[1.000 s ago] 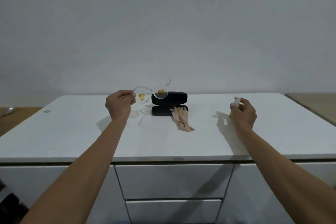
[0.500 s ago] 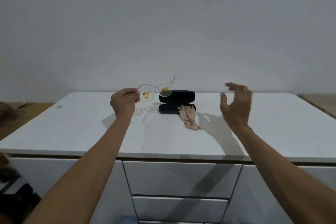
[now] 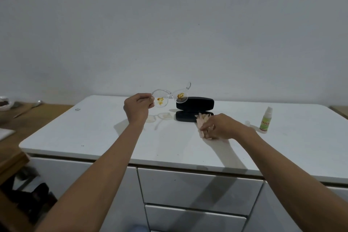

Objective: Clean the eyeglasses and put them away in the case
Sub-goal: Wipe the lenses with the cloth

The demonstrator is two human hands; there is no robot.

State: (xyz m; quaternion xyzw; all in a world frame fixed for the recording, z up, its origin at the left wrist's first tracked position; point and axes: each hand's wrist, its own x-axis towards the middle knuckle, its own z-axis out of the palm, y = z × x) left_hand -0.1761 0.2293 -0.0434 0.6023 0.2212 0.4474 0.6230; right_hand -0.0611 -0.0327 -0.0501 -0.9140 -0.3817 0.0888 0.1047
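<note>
- Glasses held up in the air above the bench, left of the case and clear of it, long axis running left to right and tilting up a bit toward the right, lenses facing the camera.
- Clear plastic frame, round lenses, one thin temple arm curling up at the far right end.
- Both lenses mucked up with yellow-orange blobs, one smear per lens.
- Left hand pinching the frame's left end, fingers curled tight around it.
- Faint see-through shadow of the glasses on the bench right below.
- Case black, matte, long oval clamshell, lying open with long axis left to right, lid standing up behind the base.
- Cloth pale pinkish, soft and crumpled, one end draped against the front of the case base, the rest trailing toward the camera on the bench.
- Right hand down on the cloth, fingers bunched closed on its near end.
- Small white bottle with a green label standing upright to the right, well apart from the case; small clear cap lying just left of it.
- Bench top smooth, white, glossy, rounded corners, white drawers under it.
</note>
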